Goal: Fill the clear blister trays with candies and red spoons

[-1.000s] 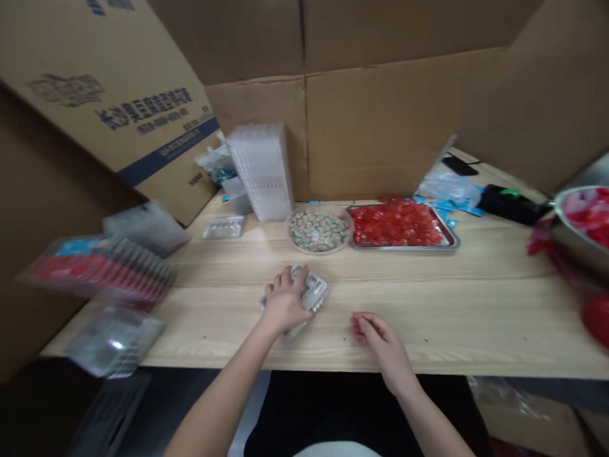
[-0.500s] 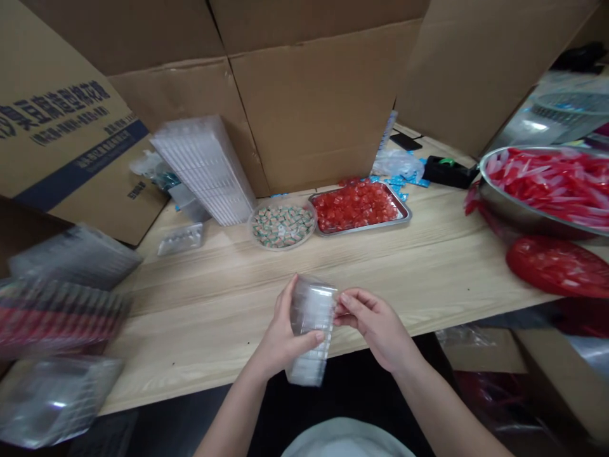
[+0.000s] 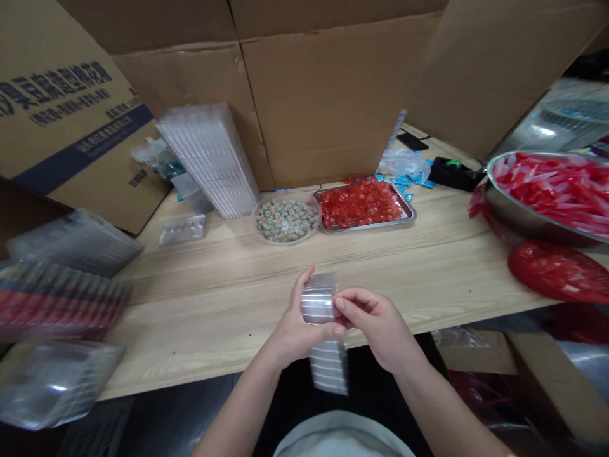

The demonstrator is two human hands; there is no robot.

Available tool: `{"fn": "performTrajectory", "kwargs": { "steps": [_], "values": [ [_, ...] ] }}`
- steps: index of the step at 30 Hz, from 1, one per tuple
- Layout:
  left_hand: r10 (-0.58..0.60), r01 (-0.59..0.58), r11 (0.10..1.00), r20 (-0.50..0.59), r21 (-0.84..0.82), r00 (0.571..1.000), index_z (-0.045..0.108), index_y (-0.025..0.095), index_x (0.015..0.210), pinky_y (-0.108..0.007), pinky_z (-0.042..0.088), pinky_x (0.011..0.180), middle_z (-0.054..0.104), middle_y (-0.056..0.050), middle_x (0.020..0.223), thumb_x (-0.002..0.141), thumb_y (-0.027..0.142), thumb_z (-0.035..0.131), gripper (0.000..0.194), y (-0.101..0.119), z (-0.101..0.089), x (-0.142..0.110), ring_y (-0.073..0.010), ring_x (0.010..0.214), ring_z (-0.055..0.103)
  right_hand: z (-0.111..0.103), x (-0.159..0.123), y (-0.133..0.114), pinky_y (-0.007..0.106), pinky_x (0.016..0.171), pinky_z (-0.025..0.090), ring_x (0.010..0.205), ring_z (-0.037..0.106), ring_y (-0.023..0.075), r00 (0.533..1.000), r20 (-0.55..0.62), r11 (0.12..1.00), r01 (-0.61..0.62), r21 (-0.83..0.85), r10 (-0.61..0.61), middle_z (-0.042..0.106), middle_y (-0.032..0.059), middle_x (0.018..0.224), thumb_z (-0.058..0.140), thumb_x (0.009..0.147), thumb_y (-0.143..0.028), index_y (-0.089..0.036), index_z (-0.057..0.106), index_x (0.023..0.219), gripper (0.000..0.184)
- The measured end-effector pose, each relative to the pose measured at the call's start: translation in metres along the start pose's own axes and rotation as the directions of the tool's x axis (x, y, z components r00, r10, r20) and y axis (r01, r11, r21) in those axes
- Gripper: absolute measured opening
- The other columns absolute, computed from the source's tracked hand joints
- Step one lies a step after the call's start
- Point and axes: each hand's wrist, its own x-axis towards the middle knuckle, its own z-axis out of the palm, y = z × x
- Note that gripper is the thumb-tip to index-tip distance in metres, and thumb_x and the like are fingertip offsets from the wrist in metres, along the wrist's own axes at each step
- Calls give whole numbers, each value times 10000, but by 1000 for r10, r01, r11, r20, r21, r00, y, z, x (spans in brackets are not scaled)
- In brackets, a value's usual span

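A stack of clear plastic trays (image 3: 329, 369), its layered edges showing as pale stripes, is held over the table's front edge. My left hand (image 3: 299, 331) is wrapped round it from the left, thumb across the near side. On the other side, the fingertips of my right hand (image 3: 373, 318) are pinched together at the stack's right edge. Whether they grip a single tray or several is hidden. Beyond the hands stand a round clear dish of small wrapped pieces (image 3: 287, 222) and a metal tray (image 3: 408, 219) heaped with red wrapped pieces.
Tall stacked clear trays (image 3: 214, 158) lean on cardboard (image 3: 333, 108) at the back. More plastic packs (image 3: 52, 381) crowd the left. On the right are a steel bowl (image 3: 528, 219) of red and pink strips and a red basket (image 3: 518, 270). A black holder (image 3: 454, 174) sits behind.
The tray stack has been turned in my hands, so its striped edges face me more and its lower end points further right. Both hands stay on it; the view has shifted slightly.
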Motion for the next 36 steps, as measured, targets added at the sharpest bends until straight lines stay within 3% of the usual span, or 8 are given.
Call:
{"fn": "performTrajectory", "kwargs": {
  "steps": [5,8,12,15,18,23,29,36],
  "values": [
    [10,-8,999,38,-37,999,356,252,1300,-351,445,896,588,-45,1077,763,272,635,605,-5,9,9,-192,1022,560,4,7,6,250,573,488,600,583,126,999,10,994,41,-106,-40,651,9,667,679,719,-427,-184,696,781,251],
    [-23,26,997,32,-79,999,301,254,1339,-358,434,924,568,-62,1149,722,191,640,706,-20,15,17,-198,1084,541,0,24,17,244,559,465,605,576,126,995,-42,990,81,-117,-86,642,9,677,684,712,-421,-184,679,774,245],
    [-112,95,988,-143,-119,983,221,264,1370,-363,491,830,534,-100,1224,733,190,603,746,-39,16,25,-224,1084,549,-18,41,26,251,535,453,577,541,125,970,-206,991,124,-42,-130,610,2,664,677,704,-462,-185,644,779,289],
    [29,-30,1000,-281,1,959,241,263,1368,-359,473,879,482,-96,1298,748,220,608,722,-32,12,20,-222,1123,525,-30,33,23,264,664,473,718,577,150,902,-283,927,246,-285,-327,643,30,763,661,741,-418,-188,657,787,234],
    [286,-153,920,-350,361,892,316,282,1346,-354,466,890,425,-81,1345,695,214,681,750,-10,9,9,-244,1170,475,-27,16,16,275,690,485,747,591,158,947,-120,912,244,-330,-297,660,47,829,625,780,-402,-197,692,824,220],
    [487,-194,668,-225,719,844,450,296,1270,-372,473,850,490,-81,1163,721,212,681,602,13,14,-3,-244,1082,481,-2,5,4,260,598,501,625,580,127,980,-14,958,192,-214,-199,655,24,733,640,765,-392,-196,708,833,219],
    [449,-218,677,-159,702,879,450,316,1271,-361,472,839,493,-65,1127,745,186,672,585,14,13,-4,-225,1037,492,-2,12,1,247,554,493,576,567,118,990,9,977,142,-160,-142,633,10,622,678,710,-418,-170,693,748,252],
    [462,-262,676,-120,689,879,488,311,1208,-340,467,834,501,-44,1101,740,158,665,523,17,19,3,-209,1013,505,-5,10,8,256,570,501,576,577,117,983,-103,985,141,-103,-151,644,11,639,690,703,-385,-169,677,732,218]
  ]
}}
